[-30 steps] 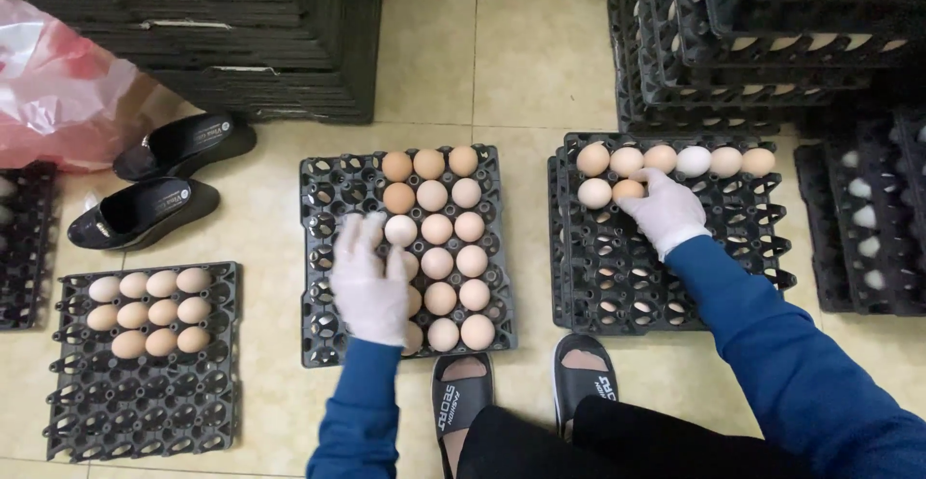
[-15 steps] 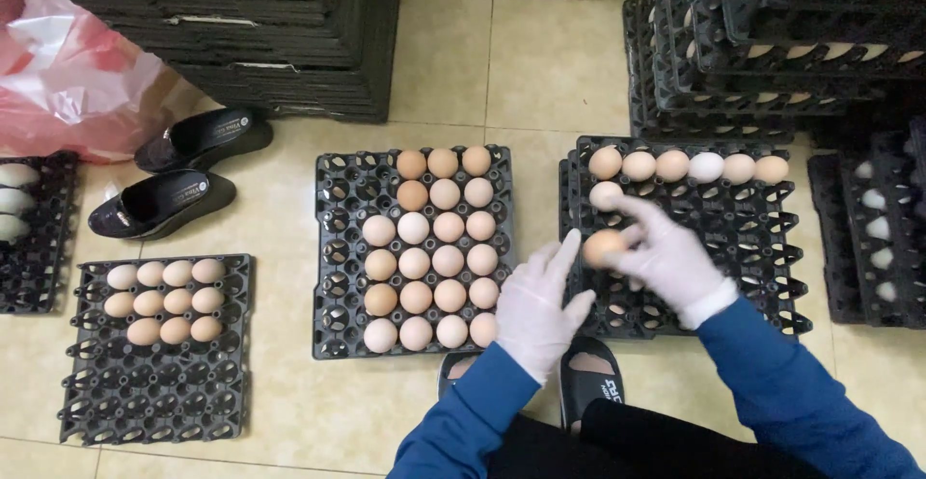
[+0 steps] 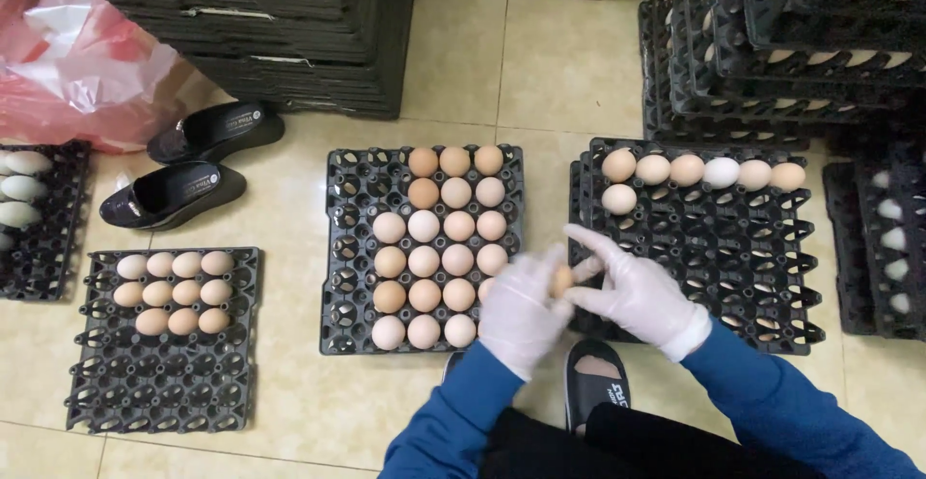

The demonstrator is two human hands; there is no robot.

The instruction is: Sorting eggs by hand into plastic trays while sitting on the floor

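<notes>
1. both gloved hands meet low between the two nearest trays: the left hand (image 3: 521, 310) and the right hand (image 3: 637, 296) are closed together around one brown egg (image 3: 562, 279), which peeks out between the fingers. i can't tell which hand carries most of its weight.

2. that egg hangs above the gap between the middle tray (image 3: 340, 247), which is mostly full of brown and pale eggs, and the right tray (image 3: 772, 257), which has only a top row and one extra egg below it.

3. further left on the tiled floor (image 3: 540, 64) lies a smaller-filled tray (image 3: 164, 383) with three rows of eggs, and a pair of black shoes (image 3: 188, 165) beside a red plastic bag (image 3: 68, 54). stacks of trays (image 3: 772, 45) rise at the right.

4. to my eye the risk is the shared grip: thin gloves on a smooth shell, two hands pinching at once. if one lets go before the other is sure, the egg could slip and crack on the tray edge or the tiles.

5. squeezing too hard would do the same damage, and a drop could land on the eggs packed just beside the left hand.

6. the person's sandalled foot (image 3: 596, 392) sits close under the hands, so a fallen egg might make a slippery patch there.
</notes>
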